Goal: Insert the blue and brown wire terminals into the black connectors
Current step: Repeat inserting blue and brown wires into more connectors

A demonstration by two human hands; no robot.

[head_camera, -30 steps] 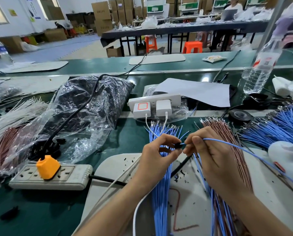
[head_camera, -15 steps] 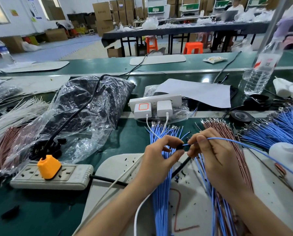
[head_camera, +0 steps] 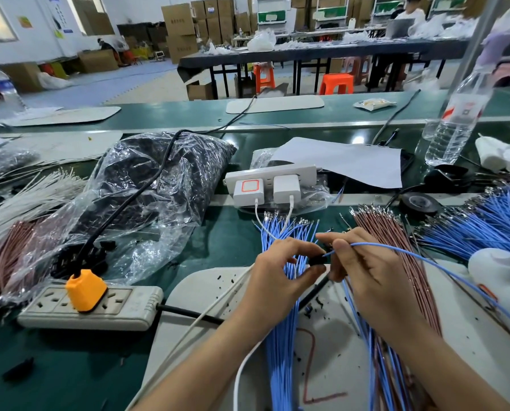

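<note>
My left hand (head_camera: 280, 274) pinches a small black connector (head_camera: 317, 259) between thumb and fingers above the white mat. My right hand (head_camera: 366, 271) pinches a single blue wire (head_camera: 425, 258) close to its tip, and that tip meets the connector's right side. The wire trails off to the right over the table. A bundle of blue wires (head_camera: 280, 321) lies under my left hand. A bundle of brown wires (head_camera: 384, 232) lies under and beyond my right hand.
A clear bag of black connectors (head_camera: 147, 185) sits at the left. A power strip with an orange plug (head_camera: 85, 292) lies at the front left, white chargers (head_camera: 265, 188) behind the hands. More blue wires (head_camera: 485, 223) and a water bottle (head_camera: 452, 126) are at the right.
Both hands stay together over the mat and have shifted slightly. The blue wire's tip remains at the black connector.
</note>
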